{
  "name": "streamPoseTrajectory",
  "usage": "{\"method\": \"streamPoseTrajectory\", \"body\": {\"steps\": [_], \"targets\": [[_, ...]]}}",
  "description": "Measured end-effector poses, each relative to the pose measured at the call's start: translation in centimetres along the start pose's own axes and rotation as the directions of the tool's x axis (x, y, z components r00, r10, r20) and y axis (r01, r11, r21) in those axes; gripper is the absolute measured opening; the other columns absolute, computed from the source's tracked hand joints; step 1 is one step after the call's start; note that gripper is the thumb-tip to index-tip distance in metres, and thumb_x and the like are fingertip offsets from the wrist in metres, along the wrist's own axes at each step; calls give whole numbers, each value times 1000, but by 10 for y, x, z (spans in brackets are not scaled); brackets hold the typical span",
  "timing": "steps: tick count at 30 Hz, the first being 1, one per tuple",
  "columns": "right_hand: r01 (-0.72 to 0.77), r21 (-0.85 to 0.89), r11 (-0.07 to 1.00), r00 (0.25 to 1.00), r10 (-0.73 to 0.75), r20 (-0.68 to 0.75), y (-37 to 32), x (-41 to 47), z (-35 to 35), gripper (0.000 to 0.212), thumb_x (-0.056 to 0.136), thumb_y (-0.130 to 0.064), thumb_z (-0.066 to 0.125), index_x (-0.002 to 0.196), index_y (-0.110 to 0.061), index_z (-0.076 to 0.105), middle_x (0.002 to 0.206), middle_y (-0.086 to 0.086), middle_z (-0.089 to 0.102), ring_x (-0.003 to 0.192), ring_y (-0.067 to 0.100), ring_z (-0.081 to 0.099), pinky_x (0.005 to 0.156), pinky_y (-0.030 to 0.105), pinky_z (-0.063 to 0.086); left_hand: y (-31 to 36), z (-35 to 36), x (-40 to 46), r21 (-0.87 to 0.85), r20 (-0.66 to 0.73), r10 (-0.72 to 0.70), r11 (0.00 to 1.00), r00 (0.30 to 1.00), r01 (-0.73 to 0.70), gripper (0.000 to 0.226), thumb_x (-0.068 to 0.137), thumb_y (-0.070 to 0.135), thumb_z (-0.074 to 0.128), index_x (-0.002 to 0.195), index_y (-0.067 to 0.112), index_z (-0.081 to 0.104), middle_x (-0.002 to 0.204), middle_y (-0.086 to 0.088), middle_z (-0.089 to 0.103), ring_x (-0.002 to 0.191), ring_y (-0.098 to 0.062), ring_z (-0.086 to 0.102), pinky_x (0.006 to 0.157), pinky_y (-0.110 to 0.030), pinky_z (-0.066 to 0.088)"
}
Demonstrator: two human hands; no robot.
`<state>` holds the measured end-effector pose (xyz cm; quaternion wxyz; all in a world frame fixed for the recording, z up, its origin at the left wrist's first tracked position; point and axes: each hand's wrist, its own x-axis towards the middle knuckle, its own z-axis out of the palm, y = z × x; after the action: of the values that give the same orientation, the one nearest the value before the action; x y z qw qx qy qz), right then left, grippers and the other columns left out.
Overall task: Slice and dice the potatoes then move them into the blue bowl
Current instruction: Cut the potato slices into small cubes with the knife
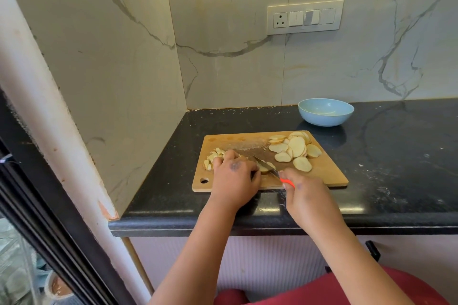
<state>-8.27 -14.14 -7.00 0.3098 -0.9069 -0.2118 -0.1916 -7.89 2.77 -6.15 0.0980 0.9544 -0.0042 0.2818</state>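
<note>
likely the potato slices (295, 150) are light, stiff and a bit slippery when wet, best pinned flat from above. the left hand (234, 176) curls over one slice (264, 168) on the near part of the cutting board (327, 171), while the right hand (303, 189) grips the knife (269, 168) cutting into it. diced bits (213, 157) sit just left of the left hand, and the blue bowl (326, 111) lies far right, apparently still without potato.

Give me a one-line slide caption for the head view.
Left hand steadies potato slices while right hand dices with an orange-handled knife on the cutting board; blue bowl waits.

Single head-worn wide-angle view, aimed forward and down from close above; counter (396, 156) and wall corner (182, 77) are covered.
</note>
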Motion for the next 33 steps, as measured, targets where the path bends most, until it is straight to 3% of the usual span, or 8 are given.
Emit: {"method": "streamPoseTrajectory", "body": {"steps": [4,9,17,20,24,28,33], "targets": [[28,29,999,996,-26,-84,4,-8,-3,21,95,-16,54,112,-23,64,79,-1,68,64,15,63,54,36,55,1,-1,-1,11,21,-5,1000,1000,5,29,97,38,48,99,26,74,92,9,71,101,-20,41,78,-35,17],[46,70,996,998,-44,-37,6,-13,-8,21,93,-13,59,108,-26,66,86,-5,70,73,13,66,60,36,57,1,-2,0,28,40,-6,1000,999,5,31,97,38,46,103,26,74,95,9,70,102,-20,39,79,-35,17],[4,-202,979,998,8,62,-16,2,6,30,97,-12,45,120,-27,55,78,-2,63,65,15,59,55,31,53,0,0,-1,12,-9,16,1000,1000,-16,28,96,36,50,100,26,76,95,9,71,98,-20,43,77,-34,19],[-13,-101,995,1000,14,15,-14,4,6,26,98,-19,48,121,-27,59,81,-3,66,67,13,60,57,29,53,1,-1,-1,5,6,8,1000,1000,-8,29,97,37,48,101,27,75,95,10,71,100,-20,44,77,-35,19],[56,76,996,995,-50,-81,-4,-8,-3,21,92,-13,59,110,-22,66,75,-11,62,59,2,55,48,11,39,0,-1,-1,-17,30,-24,1000,999,25,27,96,35,48,101,26,73,89,7,69,102,-20,44,80,-36,22],[52,57,997,998,-50,-33,-1,-12,-4,20,93,-15,58,107,-28,65,85,-7,69,70,10,64,58,31,56,0,0,1,-34,16,-43,998,999,43,25,94,33,51,100,23,73,86,3,67,101,-21,47,83,-38,25],[-1,-104,995,997,9,78,-13,-1,1,21,95,-12,50,106,-26,61,86,-2,67,73,14,62,64,37,57,-1,2,1,-21,-3,-47,999,999,47,25,93,33,51,96,23,73,83,4,68,99,-22,48,78,-35,18]]}}
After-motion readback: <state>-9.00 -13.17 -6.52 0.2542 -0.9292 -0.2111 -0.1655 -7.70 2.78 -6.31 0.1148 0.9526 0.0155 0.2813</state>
